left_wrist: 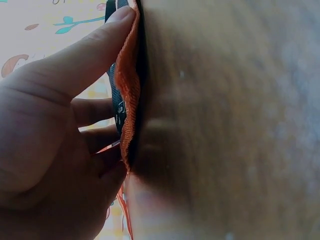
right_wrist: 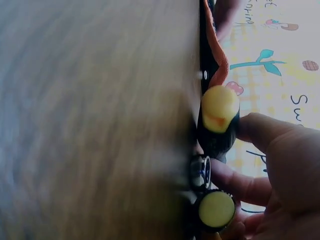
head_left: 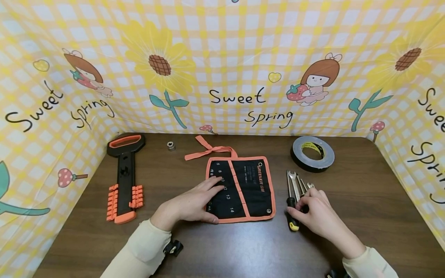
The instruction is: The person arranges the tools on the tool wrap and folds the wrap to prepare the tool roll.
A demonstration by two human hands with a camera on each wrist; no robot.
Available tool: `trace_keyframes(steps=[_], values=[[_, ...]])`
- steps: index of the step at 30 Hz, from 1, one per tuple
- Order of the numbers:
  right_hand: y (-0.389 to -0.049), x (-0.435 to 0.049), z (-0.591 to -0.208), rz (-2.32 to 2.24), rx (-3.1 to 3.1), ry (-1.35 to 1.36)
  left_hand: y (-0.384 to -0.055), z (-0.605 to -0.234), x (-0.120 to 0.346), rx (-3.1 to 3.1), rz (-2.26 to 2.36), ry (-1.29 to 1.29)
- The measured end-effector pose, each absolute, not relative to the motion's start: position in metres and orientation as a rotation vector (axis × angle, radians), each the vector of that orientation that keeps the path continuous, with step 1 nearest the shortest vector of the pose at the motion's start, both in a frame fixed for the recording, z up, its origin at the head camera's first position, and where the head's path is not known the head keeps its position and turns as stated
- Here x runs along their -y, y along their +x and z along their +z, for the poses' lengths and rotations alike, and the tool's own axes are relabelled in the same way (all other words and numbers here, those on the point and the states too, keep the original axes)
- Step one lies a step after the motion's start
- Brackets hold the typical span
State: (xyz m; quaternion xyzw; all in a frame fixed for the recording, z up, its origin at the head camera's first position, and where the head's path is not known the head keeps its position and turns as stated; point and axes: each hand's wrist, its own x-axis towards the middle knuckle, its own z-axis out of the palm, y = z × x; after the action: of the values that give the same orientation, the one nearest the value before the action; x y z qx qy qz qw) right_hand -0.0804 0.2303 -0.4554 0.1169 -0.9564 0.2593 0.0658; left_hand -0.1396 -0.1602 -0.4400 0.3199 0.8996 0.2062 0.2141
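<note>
A black tool roll pouch (head_left: 255, 189) with orange trim and printed size numbers lies flat before me. My left hand (head_left: 192, 199) rests on its left side, fingers extended over the numbers and thumb at the lower edge. To the right of the pouch, my right hand (head_left: 318, 212) reaches over a small bundle of tools. Its thumb and fingers pinch a black screwdriver (head_left: 293, 224) with a yellow handle end. Beside that lie an open-end wrench (head_left: 294, 184) and, partly hidden by the fingers, several more tools. The right wrist view shows a second yellow-ended handle (right_wrist: 216, 210) below the fingers.
A roll of tape (head_left: 297, 157) stands behind the tools. On the left lies a black and orange holder (head_left: 126, 170) with orange clips. A small metal socket (head_left: 170, 146) sits near the back edge. An orange tie strap (head_left: 208, 148) trails from the pouch. Patterned cloth walls surround the table.
</note>
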Motion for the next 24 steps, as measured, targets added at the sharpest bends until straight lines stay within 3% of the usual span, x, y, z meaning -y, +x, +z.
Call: trace_keyframes(steps=[24], values=[[-0.087,-0.231,-0.443,0.871,2.952,0.046,-0.140,-0.441,0.161,-2.493,0.576,0.891]])
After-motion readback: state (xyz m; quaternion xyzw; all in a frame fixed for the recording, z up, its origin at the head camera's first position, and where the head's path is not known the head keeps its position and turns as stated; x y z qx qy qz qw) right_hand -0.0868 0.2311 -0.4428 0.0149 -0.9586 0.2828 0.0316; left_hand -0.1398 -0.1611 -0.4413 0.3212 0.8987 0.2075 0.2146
